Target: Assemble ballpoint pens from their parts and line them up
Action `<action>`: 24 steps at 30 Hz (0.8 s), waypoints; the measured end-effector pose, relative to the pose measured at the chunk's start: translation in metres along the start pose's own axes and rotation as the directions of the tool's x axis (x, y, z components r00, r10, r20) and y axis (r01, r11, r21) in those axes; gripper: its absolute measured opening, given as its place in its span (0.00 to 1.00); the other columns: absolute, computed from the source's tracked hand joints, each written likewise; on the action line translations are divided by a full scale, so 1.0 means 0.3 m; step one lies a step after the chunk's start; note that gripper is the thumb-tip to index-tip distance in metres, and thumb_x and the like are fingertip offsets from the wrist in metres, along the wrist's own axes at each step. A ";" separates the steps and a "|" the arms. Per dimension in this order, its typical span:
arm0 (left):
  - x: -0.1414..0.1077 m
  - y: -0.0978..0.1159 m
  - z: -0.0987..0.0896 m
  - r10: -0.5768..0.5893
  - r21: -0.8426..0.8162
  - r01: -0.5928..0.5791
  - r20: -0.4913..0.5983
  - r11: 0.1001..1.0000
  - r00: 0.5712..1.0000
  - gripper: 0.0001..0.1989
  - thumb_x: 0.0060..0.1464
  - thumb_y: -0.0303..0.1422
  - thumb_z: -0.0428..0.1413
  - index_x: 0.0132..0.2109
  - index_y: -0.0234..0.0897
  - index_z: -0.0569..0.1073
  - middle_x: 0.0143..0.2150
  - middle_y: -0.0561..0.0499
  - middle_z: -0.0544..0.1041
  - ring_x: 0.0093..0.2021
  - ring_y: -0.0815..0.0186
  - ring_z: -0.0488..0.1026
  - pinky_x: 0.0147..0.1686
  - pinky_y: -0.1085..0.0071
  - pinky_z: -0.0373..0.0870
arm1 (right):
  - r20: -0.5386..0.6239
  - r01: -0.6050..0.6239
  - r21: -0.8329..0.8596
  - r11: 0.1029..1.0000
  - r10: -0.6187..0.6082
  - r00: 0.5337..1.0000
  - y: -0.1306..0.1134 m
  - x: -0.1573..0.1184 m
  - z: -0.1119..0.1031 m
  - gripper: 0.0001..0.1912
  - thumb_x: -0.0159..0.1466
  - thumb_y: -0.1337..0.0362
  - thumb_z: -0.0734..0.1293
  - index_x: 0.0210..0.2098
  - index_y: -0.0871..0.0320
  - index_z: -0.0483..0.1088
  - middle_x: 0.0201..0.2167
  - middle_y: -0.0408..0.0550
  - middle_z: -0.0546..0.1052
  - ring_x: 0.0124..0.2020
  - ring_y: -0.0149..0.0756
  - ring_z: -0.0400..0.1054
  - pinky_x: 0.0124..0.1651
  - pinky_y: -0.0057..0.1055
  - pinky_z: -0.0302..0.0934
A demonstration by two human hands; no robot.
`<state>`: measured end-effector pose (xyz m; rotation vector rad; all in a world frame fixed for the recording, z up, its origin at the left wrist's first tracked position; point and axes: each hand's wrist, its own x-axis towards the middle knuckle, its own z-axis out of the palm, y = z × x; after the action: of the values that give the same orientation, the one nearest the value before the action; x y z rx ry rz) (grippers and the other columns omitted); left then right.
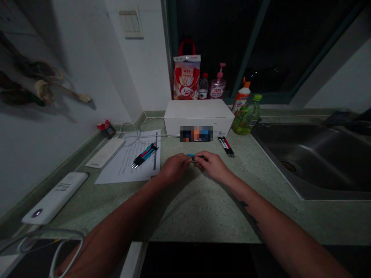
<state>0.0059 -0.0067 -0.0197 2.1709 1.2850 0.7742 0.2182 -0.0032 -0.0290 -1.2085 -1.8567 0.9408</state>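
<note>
In the middle of the counter, my left hand [176,166] and my right hand [212,163] meet, fingers pinched on a small pen [190,155]. Its blue part shows between the fingertips, along with a dark bit; the rest is covered by my fingers. Left of my hands, several pens [145,154] in blue, red and black lie bunched on a printed sheet of paper [124,172]. On the right, a few pens [226,146] with white and red barrels and black grips lie side by side.
Behind my hands stands a white box [199,109], with a blurred screen [196,134] before it. A green bottle [247,117] is beside the sink [319,154] at right. A white power strip [55,199] and a flat white device [106,152] lie at left.
</note>
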 end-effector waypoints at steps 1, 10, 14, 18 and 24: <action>0.002 -0.001 0.001 -0.003 -0.010 0.003 -0.001 1.000 1.000 0.14 0.67 0.36 0.54 0.35 0.40 0.81 0.34 0.48 0.80 0.37 0.58 0.76 0.43 0.64 0.71 | -0.013 0.031 0.012 0.999 -0.031 0.999 0.000 0.000 0.001 0.07 0.70 0.61 0.70 0.43 0.55 0.79 0.36 0.47 0.84 0.37 0.39 0.78 0.45 0.36 0.71; 0.017 -0.010 -0.002 -0.108 -0.169 0.100 -0.041 0.980 0.993 0.13 0.66 0.37 0.55 0.41 0.40 0.85 0.37 0.49 0.84 0.38 0.60 0.78 0.45 0.66 0.75 | -0.081 0.045 0.004 0.999 -0.045 0.996 0.010 0.003 -0.001 0.08 0.69 0.63 0.69 0.45 0.56 0.79 0.34 0.46 0.83 0.35 0.37 0.76 0.42 0.34 0.69; 0.030 -0.026 -0.019 -0.219 -0.216 0.202 -0.054 0.955 0.974 0.15 0.66 0.38 0.55 0.50 0.40 0.85 0.41 0.47 0.86 0.39 0.60 0.79 0.43 0.66 0.77 | -0.085 0.059 -0.078 0.995 -0.066 0.994 0.010 0.003 -0.009 0.09 0.67 0.69 0.70 0.45 0.55 0.80 0.41 0.48 0.84 0.40 0.38 0.78 0.46 0.36 0.69; 0.029 -0.041 -0.029 -0.164 0.044 0.168 -0.094 0.985 0.982 0.13 0.63 0.31 0.57 0.47 0.42 0.87 0.42 0.46 0.84 0.46 0.56 0.80 0.51 0.63 0.75 | 0.059 0.090 -0.246 0.965 -0.078 0.995 0.000 -0.008 -0.003 0.08 0.65 0.69 0.73 0.44 0.55 0.81 0.39 0.47 0.83 0.39 0.38 0.77 0.44 0.34 0.69; 0.001 -0.062 -0.021 -0.154 0.189 0.170 -0.098 0.967 0.983 0.12 0.61 0.27 0.58 0.43 0.42 0.87 0.42 0.43 0.82 0.46 0.52 0.78 0.51 0.60 0.73 | 0.155 0.190 -0.428 0.884 -0.135 0.979 -0.018 -0.028 -0.004 0.11 0.63 0.67 0.78 0.46 0.53 0.82 0.41 0.49 0.80 0.43 0.42 0.76 0.47 0.38 0.69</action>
<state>-0.0096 0.0023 -0.0274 2.1691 1.6203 0.7023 0.2196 -0.0124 -0.0254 -1.2461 -2.3150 0.5196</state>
